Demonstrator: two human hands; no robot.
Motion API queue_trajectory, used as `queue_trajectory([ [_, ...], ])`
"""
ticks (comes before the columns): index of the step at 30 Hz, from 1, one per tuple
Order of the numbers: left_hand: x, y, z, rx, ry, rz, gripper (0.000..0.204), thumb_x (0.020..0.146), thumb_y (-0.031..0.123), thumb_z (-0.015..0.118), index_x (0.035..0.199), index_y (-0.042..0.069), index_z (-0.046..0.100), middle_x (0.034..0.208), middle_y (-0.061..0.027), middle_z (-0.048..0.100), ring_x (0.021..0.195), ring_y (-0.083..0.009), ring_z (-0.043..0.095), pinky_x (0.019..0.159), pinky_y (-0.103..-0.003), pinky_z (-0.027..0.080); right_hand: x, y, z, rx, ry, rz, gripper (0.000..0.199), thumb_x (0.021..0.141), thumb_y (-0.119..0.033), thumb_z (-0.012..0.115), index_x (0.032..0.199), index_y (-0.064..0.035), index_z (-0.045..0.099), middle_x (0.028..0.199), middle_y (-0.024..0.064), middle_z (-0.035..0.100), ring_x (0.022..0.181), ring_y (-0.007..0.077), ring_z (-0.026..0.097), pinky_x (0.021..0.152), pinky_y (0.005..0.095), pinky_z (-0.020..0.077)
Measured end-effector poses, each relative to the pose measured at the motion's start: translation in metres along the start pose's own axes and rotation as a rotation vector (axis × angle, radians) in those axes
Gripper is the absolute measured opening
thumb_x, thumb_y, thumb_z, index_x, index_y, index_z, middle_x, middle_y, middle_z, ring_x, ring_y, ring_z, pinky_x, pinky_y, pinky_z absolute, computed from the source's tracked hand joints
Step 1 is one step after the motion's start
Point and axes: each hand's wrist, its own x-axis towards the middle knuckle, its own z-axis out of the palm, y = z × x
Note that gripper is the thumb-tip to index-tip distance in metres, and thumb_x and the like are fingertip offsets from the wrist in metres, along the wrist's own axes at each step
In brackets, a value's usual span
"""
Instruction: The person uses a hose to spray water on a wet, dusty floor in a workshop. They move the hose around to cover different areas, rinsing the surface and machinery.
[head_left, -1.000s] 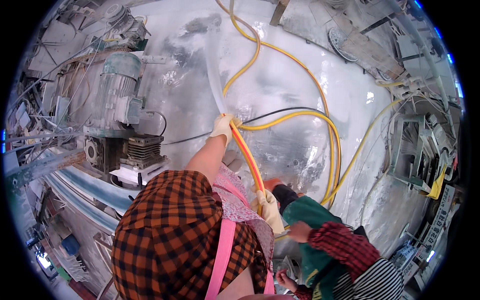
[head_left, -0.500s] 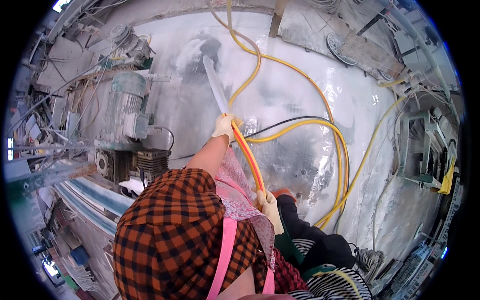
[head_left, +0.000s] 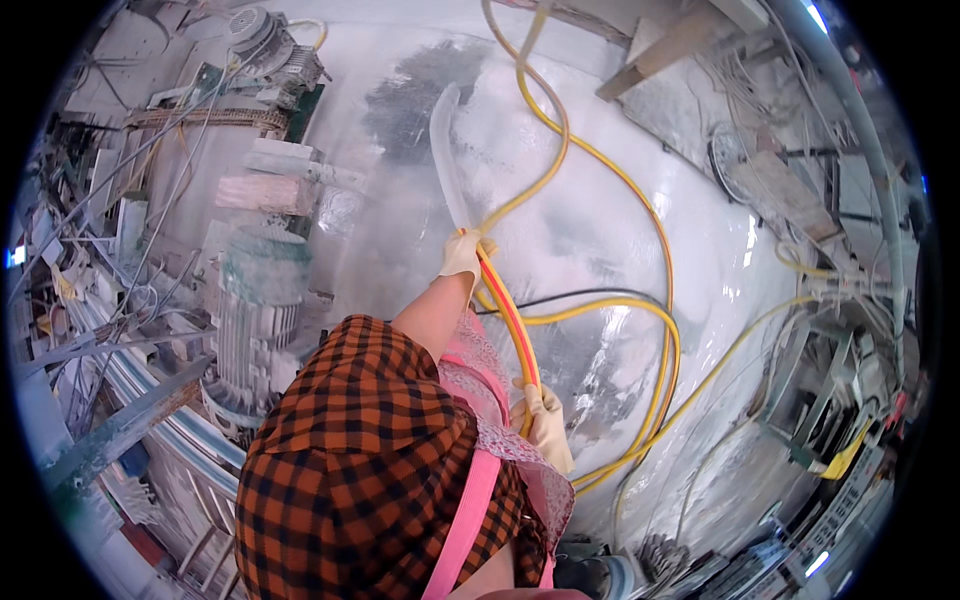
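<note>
My left hand (head_left: 462, 253), in a pale glove, is closed around a yellow hose (head_left: 507, 310) with a red stripe, near its front end. From that end a pale, clear stream of water (head_left: 443, 150) curves onto the wet floor by a dark patch (head_left: 425, 95). My right hand (head_left: 545, 418), also in a pale glove, grips the same hose lower down, close to my body. Its fingers are partly hidden behind the hose and my pink floral apron (head_left: 490, 400). Another stretch of yellow hose passes behind my left hand; whether I hold it too, I cannot tell.
Yellow hose loops (head_left: 668, 350) and a thin dark cable (head_left: 570, 295) lie across the wet, whitish floor (head_left: 600, 190). A dusty greenish motor (head_left: 262, 290) stands at left, another motor (head_left: 252, 32) farther off. Metal frames (head_left: 825, 390) and boards (head_left: 690, 110) line the right side.
The view has shifted, and floor and machines sit differently in it. The water stream now bends more. The dark and striped clothing at lower right has mostly left view. Both hands keep hold of the hose.
</note>
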Motion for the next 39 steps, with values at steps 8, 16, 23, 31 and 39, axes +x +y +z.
queue_trajectory([
  [8,0.044,0.085,0.016,-0.041,0.065,0.055,0.028,0.096,0.023,0.057,0.106,-0.002,0.062,0.089,-0.0165,0.068,0.085,-0.0284,0.071,0.076,-0.043,0.058,0.064,-0.092,0.036,-0.242,-0.037,-0.042,0.027,0.103,-0.028,0.062,0.117,-0.0069,0.072,0.070,0.0008,0.063,0.055,0.0113,0.055,0.052,0.0267,0.0442],
  [16,0.048,0.134,0.026,-0.084,0.040,0.084,0.028,0.102,0.023,0.053,0.118,0.000,0.057,0.104,-0.0154,0.068,0.098,-0.0262,0.070,0.089,-0.039,0.056,0.069,-0.142,0.066,-0.384,-0.079,-0.135,0.029,0.103,-0.029,0.061,0.119,-0.0070,0.072,0.070,0.0016,0.063,0.060,0.0120,0.056,0.056,0.0262,0.0436],
  [23,0.048,0.151,0.045,-0.176,0.050,0.127,0.024,0.103,0.019,0.054,0.114,-0.002,0.057,0.096,-0.0173,0.068,0.087,-0.0263,0.071,0.082,-0.040,0.060,0.074,-0.153,0.065,-0.376,-0.109,-0.144,0.032,0.103,-0.029,0.062,0.122,-0.0051,0.071,0.071,0.0019,0.063,0.061,0.0116,0.057,0.056,0.0266,0.0443],
  [31,0.050,0.136,0.066,-0.158,-0.081,0.118,0.023,0.100,0.015,0.057,0.113,-0.005,0.056,0.095,-0.0190,0.067,0.085,-0.0279,0.069,0.086,-0.042,0.061,0.070,-0.135,0.051,-0.316,-0.091,-0.126,0.033,0.103,-0.030,0.061,0.124,-0.0063,0.070,0.071,0.0017,0.062,0.060,0.0124,0.057,0.057,0.0268,0.0462],
  [39,0.038,0.138,0.081,-0.138,-0.166,0.073,0.026,0.101,0.017,0.057,0.117,-0.004,0.056,0.102,-0.0188,0.065,0.094,-0.0281,0.068,0.089,-0.042,0.059,0.063,-0.131,0.047,-0.274,-0.045,-0.190,0.036,0.103,-0.031,0.061,0.121,-0.0012,0.070,0.066,0.0028,0.063,0.057,0.0127,0.057,0.056,0.0258,0.0452],
])
